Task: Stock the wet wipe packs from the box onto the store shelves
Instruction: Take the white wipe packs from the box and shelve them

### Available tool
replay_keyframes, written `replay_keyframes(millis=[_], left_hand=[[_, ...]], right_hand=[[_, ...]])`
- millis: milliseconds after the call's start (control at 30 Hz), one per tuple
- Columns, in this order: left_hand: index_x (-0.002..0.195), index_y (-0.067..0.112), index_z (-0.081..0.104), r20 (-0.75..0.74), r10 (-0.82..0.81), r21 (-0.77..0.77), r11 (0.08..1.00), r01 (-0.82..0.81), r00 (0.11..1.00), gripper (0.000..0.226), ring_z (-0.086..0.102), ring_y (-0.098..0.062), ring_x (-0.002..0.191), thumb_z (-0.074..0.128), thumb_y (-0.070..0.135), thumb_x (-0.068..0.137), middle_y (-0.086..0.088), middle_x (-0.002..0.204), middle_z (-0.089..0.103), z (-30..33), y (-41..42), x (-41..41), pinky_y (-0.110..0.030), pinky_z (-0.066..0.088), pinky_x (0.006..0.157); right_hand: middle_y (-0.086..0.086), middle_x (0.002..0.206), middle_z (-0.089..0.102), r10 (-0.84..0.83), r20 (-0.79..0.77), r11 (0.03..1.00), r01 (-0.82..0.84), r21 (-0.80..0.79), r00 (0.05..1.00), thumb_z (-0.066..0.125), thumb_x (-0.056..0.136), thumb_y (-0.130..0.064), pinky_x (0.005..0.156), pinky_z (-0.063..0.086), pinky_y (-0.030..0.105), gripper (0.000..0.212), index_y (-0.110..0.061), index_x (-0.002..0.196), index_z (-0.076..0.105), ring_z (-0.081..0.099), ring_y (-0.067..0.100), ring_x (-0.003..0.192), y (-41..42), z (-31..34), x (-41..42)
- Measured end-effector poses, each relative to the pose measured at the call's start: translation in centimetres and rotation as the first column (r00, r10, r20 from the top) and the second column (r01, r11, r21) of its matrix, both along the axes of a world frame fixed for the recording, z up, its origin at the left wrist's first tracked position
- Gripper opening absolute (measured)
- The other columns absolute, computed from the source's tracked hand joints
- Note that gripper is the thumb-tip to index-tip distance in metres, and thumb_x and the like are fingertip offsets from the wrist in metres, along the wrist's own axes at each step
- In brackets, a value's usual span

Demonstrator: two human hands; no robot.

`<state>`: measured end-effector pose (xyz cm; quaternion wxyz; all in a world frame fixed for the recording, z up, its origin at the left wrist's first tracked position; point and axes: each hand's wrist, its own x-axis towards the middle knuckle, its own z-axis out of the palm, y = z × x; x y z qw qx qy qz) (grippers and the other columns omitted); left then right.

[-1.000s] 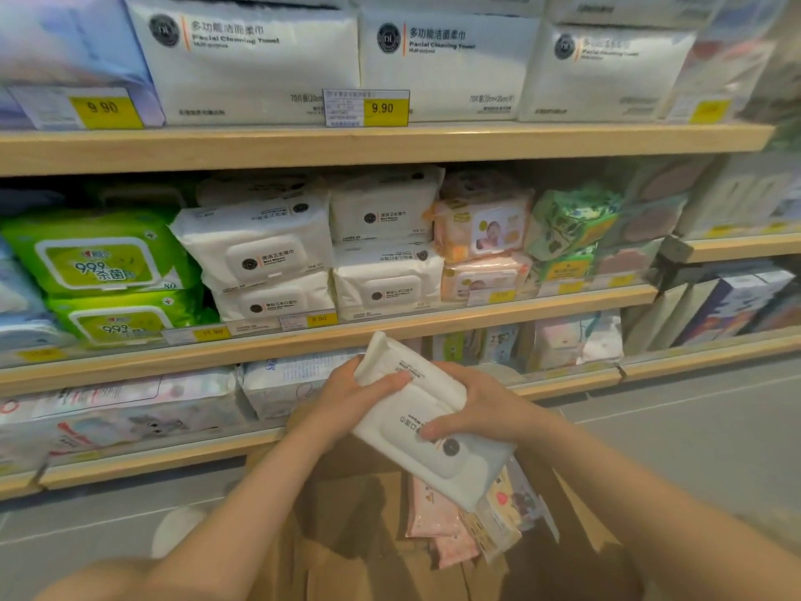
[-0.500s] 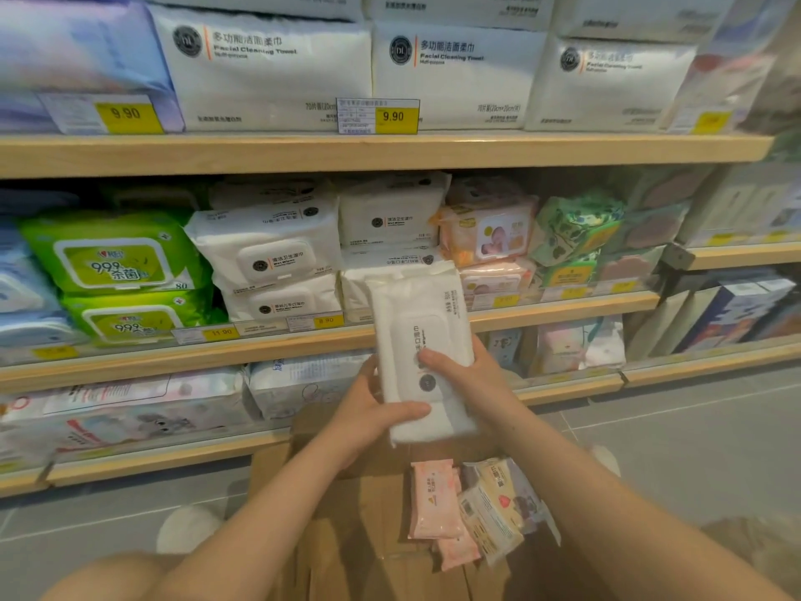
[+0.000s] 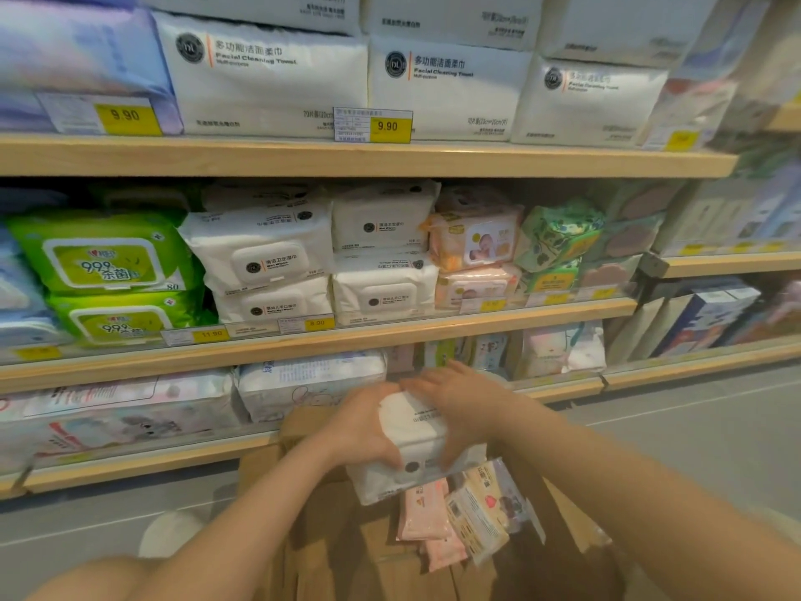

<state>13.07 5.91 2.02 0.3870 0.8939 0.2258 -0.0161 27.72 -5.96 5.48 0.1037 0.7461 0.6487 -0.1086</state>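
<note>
down low, nearest the camera, two bare forearms reach forward over an open cardboard box (image 3: pixel 329 535) that stands on the grey floor. inside the box, toward its right side, lie a few small packs: pink packs (image 3: pixel 427 509) and a cream pack with a red mark (image 3: pixel 481 509), leaning on one another.

just above them, both hands grip one white wet wipe pack (image 3: pixel 411 444). the left hand (image 3: pixel 364 422) curls around the pack's left edge, fingers closed onto it and thumb low near the dark round logo on its front. the right hand (image 3: pixel 459 401) lies over the pack's top and right side, fingers spread and pressed on it. the pack is tilted, its lower end close over the small packs in the box, its upper end near the front edge of the lowest shelf (image 3: pixel 130 461).

behind the hands, that lowest shelf carries soft white and pastel packs lying flat. one level up, the middle shelf (image 3: pixel 390 336) holds green packs (image 3: pixel 104 258) stacked two high at left, then two stacks of white lidded packs (image 3: pixel 264 258) that look like the held one, then peach baby wipe packs (image 3: pixel 477 240) and green patterned packs further right. yellow price tags run along its front edge.

farthest up, the top shelf (image 3: pixel 346 158) bears large white facial cleaning towel packs (image 3: pixel 268 75) side by side, with a yellow 9.90 tag (image 3: pixel 388 125) in front.
</note>
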Motion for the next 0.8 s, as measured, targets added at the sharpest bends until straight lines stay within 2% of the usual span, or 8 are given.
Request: replay_keyframes(millis=[133,233,333,433,533,633,700,800], left_hand=[[0.133,0.03,0.032,0.011,-0.03,0.039,0.999,0.03,0.999,0.096,0.041,-0.009,0.104,0.087,0.028,0.055,0.007,0.121,0.041,0.8,-0.3,-0.2,-0.021,0.035,0.077],[0.136,0.032,0.03,0.08,-0.081,0.101,0.992,0.073,0.994,0.088,0.038,-0.003,0.112,0.081,0.044,0.065,0.011,0.133,0.04,3.3,0.7,-0.7,-0.019,0.035,0.088],[0.142,0.031,0.029,0.306,-0.013,0.249,0.966,-0.067,0.952,0.073,0.029,-0.001,0.129,0.06,0.058,0.08,0.015,0.144,0.032,7.5,4.3,-1.5,-0.024,0.025,0.108],[0.147,0.023,0.027,0.442,0.049,0.468,0.839,-0.277,0.896,0.066,0.018,-0.016,0.141,0.048,0.051,0.09,0.002,0.153,0.026,11.0,10.8,-1.1,-0.036,0.015,0.115],[0.15,0.029,0.012,0.214,0.2,0.703,0.648,-0.293,0.956,0.072,0.014,-0.03,0.141,0.05,0.045,0.091,-0.005,0.155,0.019,12.6,16.7,0.4,-0.056,0.013,0.114],[0.148,0.04,-0.001,-0.022,0.302,0.768,0.615,-0.178,0.953,0.079,0.01,-0.034,0.142,0.049,0.05,0.089,-0.004,0.157,0.012,11.2,19.0,1.4,-0.063,0.011,0.111],[0.147,0.043,-0.003,0.012,0.314,0.799,0.568,-0.198,0.949,0.086,0.006,-0.032,0.144,0.055,0.051,0.084,-0.001,0.159,0.005,9.7,19.4,1.5,-0.064,0.008,0.11],[0.147,0.043,0.0,0.071,0.304,0.819,0.526,-0.229,0.95,0.09,0.008,-0.032,0.144,0.059,0.051,0.079,-0.001,0.158,0.007,9.1,19.7,1.7,-0.065,0.008,0.11]], right_hand=[[-0.002,0.129,0.044,-0.077,-0.104,0.992,0.087,0.092,0.992,0.082,0.057,-0.052,0.097,0.034,0.03,0.107,-0.025,0.144,0.025,0.044,0.018,0.115,-0.7,-1.7,-0.4],[-0.005,0.122,0.047,-0.099,-0.171,0.973,0.131,0.189,0.98,0.082,0.055,-0.052,0.085,0.038,0.027,0.1,-0.026,0.138,0.033,0.046,0.016,0.11,-0.8,-0.9,0.6],[-0.003,0.135,0.044,-0.106,-0.166,0.953,0.148,0.264,0.98,0.082,0.057,-0.051,0.095,0.039,0.03,0.104,-0.023,0.143,0.03,0.042,0.018,0.12,0.2,1.9,2.7],[0.001,0.138,0.043,-0.128,-0.057,0.927,0.14,0.348,0.99,0.082,0.058,-0.05,0.099,0.038,0.032,0.108,-0.021,0.145,0.027,0.041,0.021,0.122,2.9,5.9,4.9],[0.002,0.134,0.044,-0.128,0.026,0.902,0.105,0.418,0.991,0.083,0.058,-0.048,0.095,0.036,0.032,0.107,-0.02,0.145,0.028,0.042,0.023,0.119,6.9,9.8,6.5],[0.004,0.133,0.046,-0.131,0.11,0.889,0.068,0.452,0.985,0.083,0.06,-0.047,0.092,0.036,0.033,0.105,-0.022,0.146,0.028,0.044,0.025,0.118,11.5,12.4,7.5],[0.005,0.135,0.049,-0.173,0.131,0.903,0.104,0.417,0.976,0.081,0.064,-0.046,0.091,0.04,0.035,0.103,-0.025,0.148,0.025,0.046,0.026,0.12,14.1,12.7,8.2],[0.005,0.137,0.05,-0.272,0.082,0.932,0.241,0.271,0.959,0.078,0.073,-0.037,0.078,0.043,0.03,0.098,-0.032,0.15,0.016,0.051,0.025,0.118,16.4,11.5,9.5]])
